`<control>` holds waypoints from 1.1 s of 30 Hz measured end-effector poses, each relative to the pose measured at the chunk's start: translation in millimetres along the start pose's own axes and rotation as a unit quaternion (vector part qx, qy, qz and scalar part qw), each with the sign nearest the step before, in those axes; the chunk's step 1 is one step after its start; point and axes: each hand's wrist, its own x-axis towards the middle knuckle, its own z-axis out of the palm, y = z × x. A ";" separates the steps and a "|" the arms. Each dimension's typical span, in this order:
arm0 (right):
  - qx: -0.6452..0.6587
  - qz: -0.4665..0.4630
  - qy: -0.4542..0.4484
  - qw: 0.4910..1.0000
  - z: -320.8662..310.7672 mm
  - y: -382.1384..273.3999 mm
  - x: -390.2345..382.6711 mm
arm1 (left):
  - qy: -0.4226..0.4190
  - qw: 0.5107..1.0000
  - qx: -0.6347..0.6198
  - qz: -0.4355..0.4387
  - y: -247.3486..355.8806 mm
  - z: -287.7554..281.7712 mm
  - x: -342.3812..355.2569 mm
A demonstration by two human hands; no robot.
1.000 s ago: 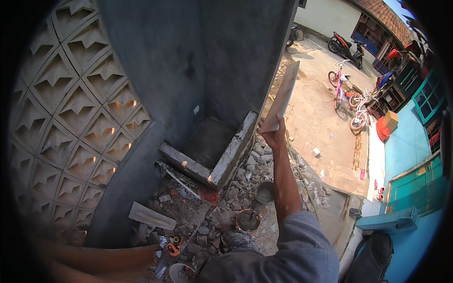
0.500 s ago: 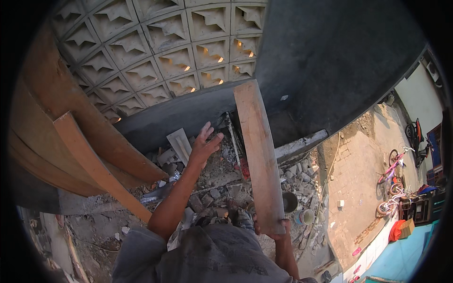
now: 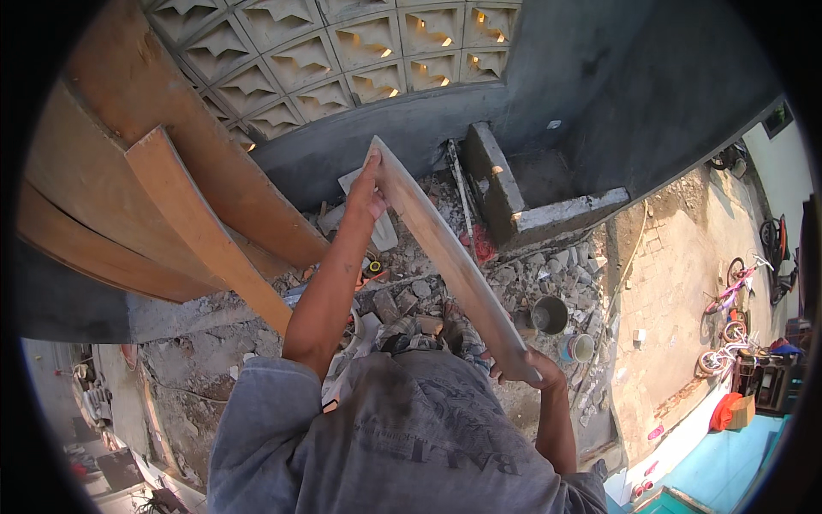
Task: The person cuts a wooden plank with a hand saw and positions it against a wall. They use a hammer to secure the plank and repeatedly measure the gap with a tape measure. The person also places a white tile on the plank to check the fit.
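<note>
A long wooden board [image 3: 454, 248] lies slantwise before my body, its far end up to the left and its near end down to the right. My left hand [image 3: 368, 193] is closed on the far end, with the arm stretched out. Around the near end the fingers of my right hand [image 3: 535, 368] are wrapped. The board is tilted, so a narrow face shows. Below my left forearm a tape measure [image 3: 374, 267] lies among the rubble, partly hidden by the arm.
Large wooden panels [image 3: 184, 163] and a narrower plank [image 3: 205, 223] lean at the left. Ahead stands a grey wall under patterned vent blocks [image 3: 334, 47]. A low concrete basin [image 3: 569, 210], broken rubble [image 3: 556, 265], a dark bucket [image 3: 549, 314] and a paint can [image 3: 580, 347] are to the right.
My left hand, open and apart from the board before, now grips its far end. That end has swung left and the board has turned more on edge. My view has shifted.
</note>
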 end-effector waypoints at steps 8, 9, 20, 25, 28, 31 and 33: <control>-0.226 0.026 0.116 0.967 -13.5 -17.1 0.6 | -0.066 0.996 -0.045 -0.041 14.3 -33.7 -33.3; -0.226 0.001 0.122 0.967 -19.8 -17.1 2.2 | -0.050 0.998 -0.035 -0.021 17.7 -26.8 -42.4; 0.060 -0.093 0.321 0.941 51.6 13.7 112.8 | -0.116 0.821 0.157 0.537 -51.2 -2.5 -172.5; 0.157 -0.216 0.239 0.934 89.1 -32.3 166.2 | -0.237 0.662 0.291 0.649 -119.2 -32.5 -203.6; 0.170 -0.223 0.211 0.936 38.6 -33.3 166.7 | -0.318 0.580 0.433 0.612 -124.8 -71.0 -209.1; 0.024 -0.170 0.277 0.946 27.1 -45.7 144.2 | -0.335 0.621 0.523 0.478 -106.2 -99.2 -210.0; -0.062 -0.162 0.306 0.936 -7.8 -32.4 132.4 | -0.300 0.673 0.542 0.405 -100.1 -104.5 -197.9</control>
